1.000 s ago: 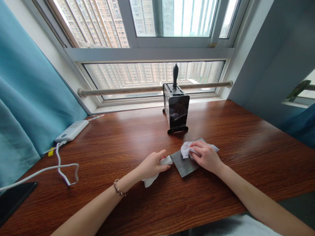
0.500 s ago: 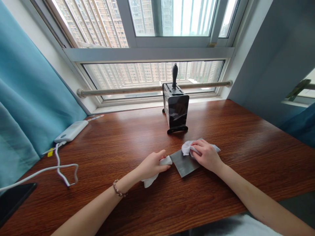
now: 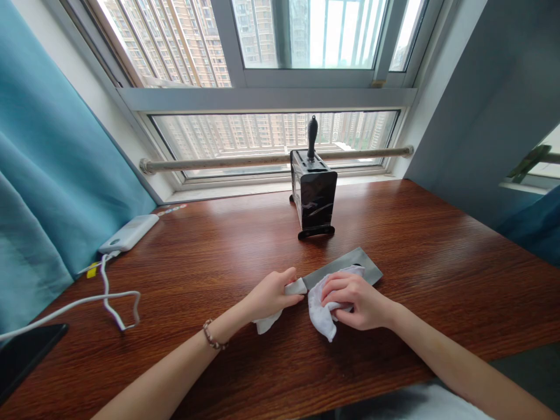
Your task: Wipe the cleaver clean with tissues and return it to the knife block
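Note:
A cleaver lies on the wooden table, its grey rectangular blade [image 3: 364, 260] pointing right, with a dark round spot near the far end. My left hand [image 3: 275, 296] is closed around its handle, and white material shows at the handle's front and below my palm; whether it is a wrap or a separate piece I cannot tell. In my right hand [image 3: 355, 300] a crumpled white cloth [image 3: 321, 315] is gripped. The cloth covers the lower part of the blade nearest the handle and hangs over its near edge onto the table.
Behind the blade a black knife block [image 3: 317, 198] stands with a black-handled tool [image 3: 312, 137] upright in it. On the left are a white power bank [image 3: 131, 232], white cables [image 3: 105, 286] and a dark phone-like device [image 3: 30, 356]. A window with a rail [image 3: 227, 163] borders the table's back.
My right hand has moved the cloth left and toward me, from the blade's far end to the part near the handle. The blade's outer end is now uncovered. My left hand stays in place.

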Action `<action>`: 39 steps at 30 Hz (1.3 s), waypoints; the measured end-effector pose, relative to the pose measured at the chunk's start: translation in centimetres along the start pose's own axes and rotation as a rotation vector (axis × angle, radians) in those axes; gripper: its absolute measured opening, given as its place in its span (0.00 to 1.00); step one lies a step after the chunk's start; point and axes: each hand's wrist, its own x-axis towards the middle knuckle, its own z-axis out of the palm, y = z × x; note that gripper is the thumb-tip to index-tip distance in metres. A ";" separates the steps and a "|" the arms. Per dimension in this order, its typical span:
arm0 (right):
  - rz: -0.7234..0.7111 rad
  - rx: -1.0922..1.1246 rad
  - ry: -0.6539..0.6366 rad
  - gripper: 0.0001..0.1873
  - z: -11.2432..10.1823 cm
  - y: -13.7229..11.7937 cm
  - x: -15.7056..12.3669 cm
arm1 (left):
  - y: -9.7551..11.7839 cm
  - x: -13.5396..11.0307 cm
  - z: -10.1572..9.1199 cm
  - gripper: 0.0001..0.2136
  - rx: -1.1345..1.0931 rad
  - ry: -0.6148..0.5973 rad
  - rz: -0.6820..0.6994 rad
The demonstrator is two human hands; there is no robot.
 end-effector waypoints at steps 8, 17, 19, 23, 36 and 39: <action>0.035 0.043 -0.027 0.13 0.1 2.5 -0.9 | 0.2 0.2 -0.1 0.12 0.023 -0.014 -0.027; 0.268 -0.140 0.104 0.16 -0.1 3.5 -1.0 | 0.2 0.1 0.0 0.10 0.029 -0.010 -0.044; 0.356 -0.187 0.167 0.16 -0.2 3.7 -1.0 | 0.3 0.1 -0.1 0.10 0.027 -0.005 -0.047; 0.559 -0.300 0.296 0.18 -0.4 4.4 -1.2 | 0.1 0.1 0.0 0.11 0.008 0.005 -0.039; 0.758 -0.545 0.516 0.18 -0.4 4.5 -1.3 | 0.1 0.0 -0.2 0.11 -0.051 0.009 -0.047; 0.766 -0.529 0.585 0.18 -0.4 4.5 -1.3 | 0.2 0.0 -0.2 0.10 -0.076 0.004 -0.057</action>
